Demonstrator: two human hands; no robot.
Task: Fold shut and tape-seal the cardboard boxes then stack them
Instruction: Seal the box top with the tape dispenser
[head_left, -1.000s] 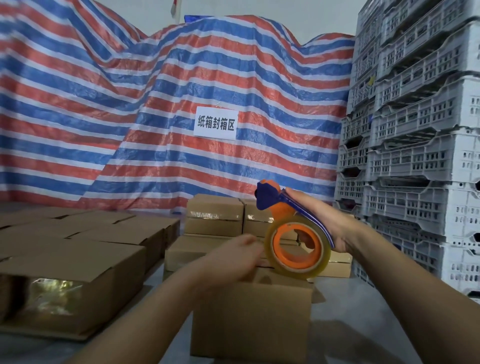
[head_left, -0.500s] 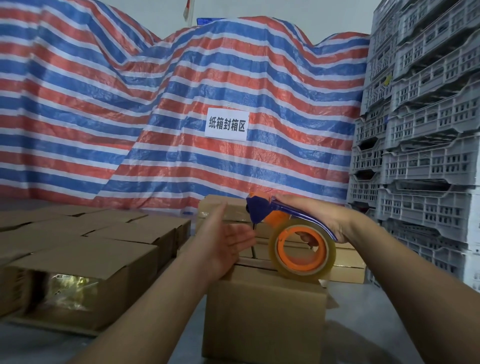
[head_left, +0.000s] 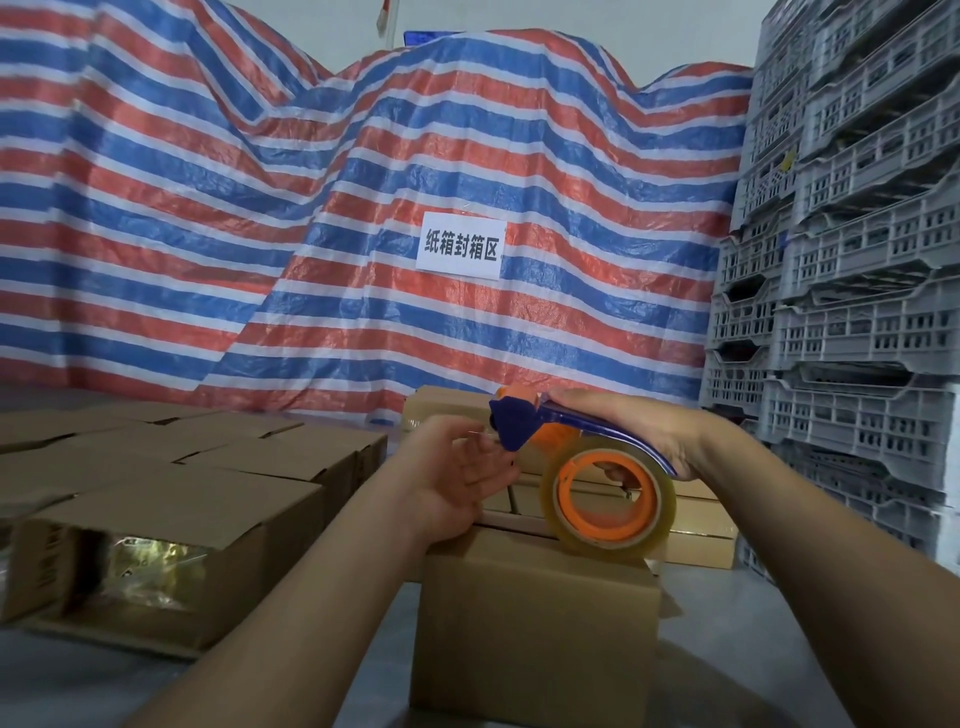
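A closed cardboard box (head_left: 535, 639) stands on the floor right in front of me. My right hand (head_left: 644, 426) grips a blue and orange tape dispenser (head_left: 524, 423) loaded with a clear tape roll (head_left: 610, 499), whose rim rests on the box top. My left hand (head_left: 457, 475) hovers over the box's top left, palm up, fingers straight, fingertips close to the dispenser's blue head. Whether they touch a tape end I cannot tell.
Several cardboard boxes (head_left: 171, 525) lie in rows at the left, the nearest showing a taped end. More sealed boxes (head_left: 696, 525) are stacked behind. Grey plastic crates (head_left: 857, 291) tower at the right. A striped tarp (head_left: 260, 208) with a white sign (head_left: 461, 246) covers the back.
My left hand lifted off the box top and turned palm up beside the dispenser head. The dispenser tilted flatter, its roll now down on the box top. The view shifted slightly.
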